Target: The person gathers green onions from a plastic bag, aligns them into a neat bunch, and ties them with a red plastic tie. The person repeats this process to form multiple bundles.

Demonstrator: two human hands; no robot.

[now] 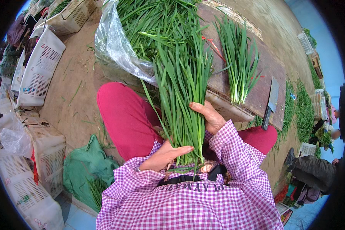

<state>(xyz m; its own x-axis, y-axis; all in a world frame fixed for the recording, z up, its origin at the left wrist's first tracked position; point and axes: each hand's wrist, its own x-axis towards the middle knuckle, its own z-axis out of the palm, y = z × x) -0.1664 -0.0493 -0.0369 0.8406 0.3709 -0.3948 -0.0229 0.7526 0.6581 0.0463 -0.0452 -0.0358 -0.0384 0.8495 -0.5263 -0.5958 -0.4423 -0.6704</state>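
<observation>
A thick bunch of garlic chives (pixel 181 95) stands between my hands, its pale cut ends towards my lap and its leaves pointing away. My left hand (pixel 168 154) grips it low, thumb across the stems. Higher up on the right side, my right hand (pixel 209 115) holds it with the thumb over the leaves. A smaller bunch of chives (pixel 238 61) lies on a worn wooden board (pixel 271 69), with red ties (pixel 214 49) beside and under it. At the board's near right edge rests a cleaver (pixel 270 100), its dark handle towards me.
Beyond my hands, loose chives fill a crate lined with clear plastic (pixel 112 43). White plastic crates (pixel 43 66) line the left side. A green woven sack (pixel 87 165) lies near my left knee. Chives (pixel 304 100) cover floor on the right, near another person's legs (pixel 313 171).
</observation>
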